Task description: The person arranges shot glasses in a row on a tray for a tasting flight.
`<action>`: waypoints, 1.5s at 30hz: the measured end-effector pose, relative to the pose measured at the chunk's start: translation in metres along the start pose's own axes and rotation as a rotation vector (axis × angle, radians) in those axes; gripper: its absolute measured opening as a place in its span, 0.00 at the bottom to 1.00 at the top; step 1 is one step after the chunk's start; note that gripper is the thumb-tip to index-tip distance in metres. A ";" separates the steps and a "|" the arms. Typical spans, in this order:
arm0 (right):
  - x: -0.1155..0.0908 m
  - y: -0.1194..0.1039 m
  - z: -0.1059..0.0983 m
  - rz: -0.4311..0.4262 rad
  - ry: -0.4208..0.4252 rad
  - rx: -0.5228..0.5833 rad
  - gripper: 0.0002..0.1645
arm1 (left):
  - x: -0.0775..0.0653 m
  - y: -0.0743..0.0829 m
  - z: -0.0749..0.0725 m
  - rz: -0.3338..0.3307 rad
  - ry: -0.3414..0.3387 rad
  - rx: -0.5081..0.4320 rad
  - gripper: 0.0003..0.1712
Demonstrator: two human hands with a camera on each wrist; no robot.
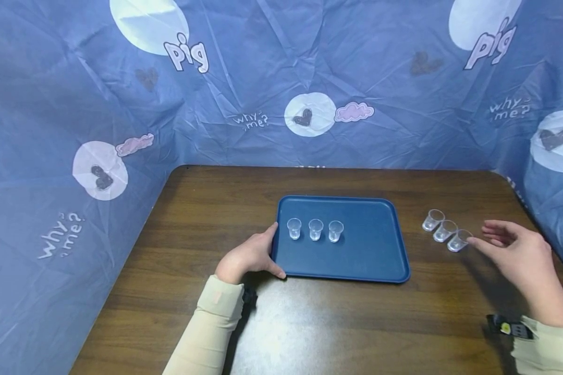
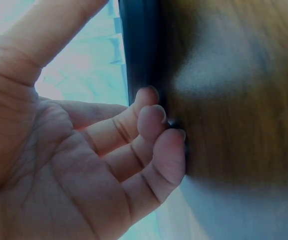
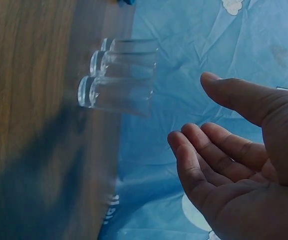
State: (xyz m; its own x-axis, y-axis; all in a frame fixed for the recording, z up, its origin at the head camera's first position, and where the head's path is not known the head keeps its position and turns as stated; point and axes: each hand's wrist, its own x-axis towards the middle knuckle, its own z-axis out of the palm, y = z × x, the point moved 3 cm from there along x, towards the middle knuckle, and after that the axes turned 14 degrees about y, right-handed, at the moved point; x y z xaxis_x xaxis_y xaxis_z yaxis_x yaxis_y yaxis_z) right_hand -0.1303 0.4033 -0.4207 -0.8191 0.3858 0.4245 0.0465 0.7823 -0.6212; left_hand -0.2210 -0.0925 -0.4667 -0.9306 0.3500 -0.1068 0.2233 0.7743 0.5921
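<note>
A dark blue tray (image 1: 356,260) lies on the table, with a row of three small clear cups standing upright in its left half: left cup (image 1: 294,229), middle cup (image 1: 316,229), right cup (image 1: 335,232). My left hand (image 1: 251,255) holds the tray by its left side, thumb at the near corner. Bent fingertips (image 2: 166,152) meet the tray's edge in the left wrist view. Three more clear cups (image 1: 445,231) stand upright in a slanting row to the tray's right. Beside the nearest of these, my right hand (image 1: 521,255) hovers with loosely bent fingers, a gap separating it from the cups (image 3: 119,95).
The wooden table (image 1: 197,208) carries the tray and cups. Blue printed cloth (image 1: 262,62) rises along its back and both sides, close to the right hand. A bright reflection lies on the tabletop in front of the tray.
</note>
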 end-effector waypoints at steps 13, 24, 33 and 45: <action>0.002 0.020 0.018 0.003 -0.128 -0.109 0.33 | 0.000 -0.001 0.000 0.005 -0.002 -0.007 0.76; 0.004 0.028 0.033 0.000 -0.204 -0.157 0.33 | 0.001 -0.002 0.000 0.007 0.003 -0.010 0.77; 0.004 0.028 0.037 -0.006 -0.215 -0.154 0.29 | 0.001 -0.002 0.001 0.012 0.000 -0.004 0.77; 0.002 0.029 0.039 0.006 -0.191 -0.152 0.25 | 0.002 -0.001 0.001 0.007 0.004 -0.003 0.77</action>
State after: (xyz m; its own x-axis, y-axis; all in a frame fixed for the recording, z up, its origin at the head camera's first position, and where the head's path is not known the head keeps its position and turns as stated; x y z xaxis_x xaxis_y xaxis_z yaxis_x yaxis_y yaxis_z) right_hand -0.1534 0.4075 -0.4634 -0.9112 0.3024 0.2798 0.1253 0.8503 -0.5112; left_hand -0.2226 -0.0927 -0.4681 -0.9303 0.3530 -0.0998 0.2286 0.7706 0.5949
